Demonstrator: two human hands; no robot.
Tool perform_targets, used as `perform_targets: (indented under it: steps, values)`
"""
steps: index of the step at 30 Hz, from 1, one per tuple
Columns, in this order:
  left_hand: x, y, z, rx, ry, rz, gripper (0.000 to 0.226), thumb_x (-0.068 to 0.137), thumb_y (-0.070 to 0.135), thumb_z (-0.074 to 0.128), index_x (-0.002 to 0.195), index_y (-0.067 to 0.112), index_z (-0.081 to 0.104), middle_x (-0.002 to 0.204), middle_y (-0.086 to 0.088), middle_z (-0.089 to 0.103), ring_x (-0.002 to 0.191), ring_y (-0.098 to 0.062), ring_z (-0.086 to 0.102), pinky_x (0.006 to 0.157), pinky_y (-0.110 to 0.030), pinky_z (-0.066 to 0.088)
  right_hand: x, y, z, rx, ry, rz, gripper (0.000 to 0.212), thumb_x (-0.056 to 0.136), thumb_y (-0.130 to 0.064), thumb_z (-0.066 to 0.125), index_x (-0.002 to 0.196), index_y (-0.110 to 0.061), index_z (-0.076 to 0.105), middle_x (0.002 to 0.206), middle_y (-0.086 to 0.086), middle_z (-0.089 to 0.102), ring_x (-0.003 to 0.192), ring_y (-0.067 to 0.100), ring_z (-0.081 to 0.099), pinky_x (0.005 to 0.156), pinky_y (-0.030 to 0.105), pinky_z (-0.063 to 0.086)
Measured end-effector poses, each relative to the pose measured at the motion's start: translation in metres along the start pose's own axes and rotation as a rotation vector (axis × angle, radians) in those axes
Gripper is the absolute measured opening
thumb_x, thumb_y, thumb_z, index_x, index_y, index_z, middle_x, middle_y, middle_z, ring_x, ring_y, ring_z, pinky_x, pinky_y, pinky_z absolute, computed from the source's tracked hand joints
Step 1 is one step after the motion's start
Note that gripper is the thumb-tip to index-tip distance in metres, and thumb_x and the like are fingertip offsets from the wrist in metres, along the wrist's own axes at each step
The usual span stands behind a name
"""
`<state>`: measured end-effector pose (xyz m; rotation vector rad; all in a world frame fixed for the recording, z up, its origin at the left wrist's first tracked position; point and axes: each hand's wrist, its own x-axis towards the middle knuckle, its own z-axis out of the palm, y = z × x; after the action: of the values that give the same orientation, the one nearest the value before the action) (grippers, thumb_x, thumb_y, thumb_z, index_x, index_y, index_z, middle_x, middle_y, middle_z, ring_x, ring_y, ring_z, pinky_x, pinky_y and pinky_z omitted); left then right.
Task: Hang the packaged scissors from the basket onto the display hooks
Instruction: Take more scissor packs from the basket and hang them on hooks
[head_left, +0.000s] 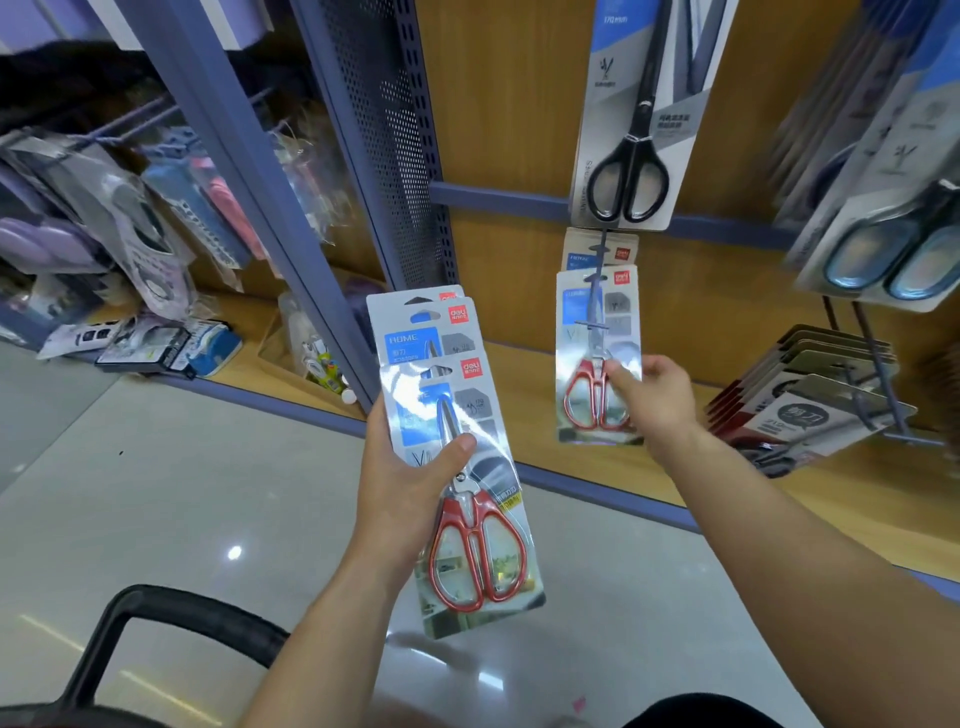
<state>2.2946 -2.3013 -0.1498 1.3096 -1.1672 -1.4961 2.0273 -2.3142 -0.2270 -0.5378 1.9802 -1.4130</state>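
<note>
Black curved basket handle arcs below. Left hand grips fanned glossy scissor packs; right hand pinches one red-handled pack on the thin wire hook.

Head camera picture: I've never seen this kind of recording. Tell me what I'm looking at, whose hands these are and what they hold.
There is no machine here: a person wears a wide-angle camera on the head, so you look forward and down at their two hands in a shop. The left hand grips a stack of packs of red-handled scissors, thumb across the front. The right hand holds one more red-handled pack that appears threaded onto a thin display hook, with a further pack behind it. Above hangs a black-handled scissors pack. The black handle at lower left is probably the basket's.
</note>
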Motion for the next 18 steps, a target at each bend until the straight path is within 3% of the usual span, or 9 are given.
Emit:
perform_targets:
  steps: [3,8,11,14,16,18]
  values:
    - [-0.001,0.001,0.002,0.004,-0.018,0.01,0.06,0.087,0.009,0.079,0.136,0.031,0.052,0.112,0.007,0.077,0.09,-0.015,0.078,0.059,-0.022,0.059,0.019,-0.012,0.002,0.142,-0.011,0.081,0.019,0.094,-0.021,0.074,0.108,-0.021,0.061,0.108,0.008,0.073,0.101,0.027,0.072,0.094,0.047,0.058]
    - [-0.001,0.0,0.007,0.021,-0.034,0.013,0.059,0.085,0.011,0.082,0.133,0.03,0.053,0.111,0.005,0.077,0.091,-0.018,0.078,0.062,-0.025,0.06,-0.004,-0.024,-0.015,0.141,-0.032,0.03,0.02,0.098,-0.016,0.068,0.115,-0.016,0.056,0.099,0.006,0.071,0.104,0.029,0.072,0.1,0.045,0.056]
    - [-0.001,0.0,0.012,0.014,-0.044,0.014,0.06,0.084,0.011,0.082,0.133,0.031,0.052,0.112,0.006,0.077,0.091,-0.017,0.078,0.063,-0.026,0.061,-0.042,-0.026,-0.024,0.063,-0.13,-0.034,0.014,0.099,-0.011,0.065,0.112,-0.01,0.061,0.092,0.008,0.073,0.094,0.031,0.073,0.09,0.044,0.059]
    - [-0.003,-0.001,0.02,0.009,-0.062,0.024,0.062,0.084,0.01,0.081,0.135,0.031,0.052,0.113,0.007,0.076,0.091,-0.014,0.078,0.063,-0.024,0.06,-0.087,-0.031,-0.027,-0.046,-0.417,-0.092,0.012,0.096,-0.016,0.071,0.106,-0.015,0.064,0.093,0.013,0.074,0.08,0.021,0.069,0.073,0.034,0.054]
    - [-0.005,-0.002,0.026,0.014,-0.072,0.039,0.063,0.084,0.009,0.081,0.136,0.03,0.052,0.111,0.008,0.077,0.092,-0.012,0.077,0.063,-0.023,0.06,-0.109,-0.031,-0.025,-0.146,-0.603,-0.099,0.032,0.085,-0.031,0.083,0.109,-0.024,0.064,0.099,0.009,0.072,0.076,0.015,0.068,0.068,0.028,0.052]
    - [-0.008,-0.002,0.03,0.028,-0.077,0.071,0.064,0.084,0.008,0.082,0.137,0.028,0.052,0.11,0.009,0.077,0.094,-0.009,0.076,0.064,-0.02,0.059,-0.122,-0.029,-0.023,-0.24,-0.63,-0.124,0.056,0.068,-0.046,0.092,0.112,-0.031,0.061,0.101,-0.001,0.071,0.076,0.02,0.07,0.067,0.031,0.056]
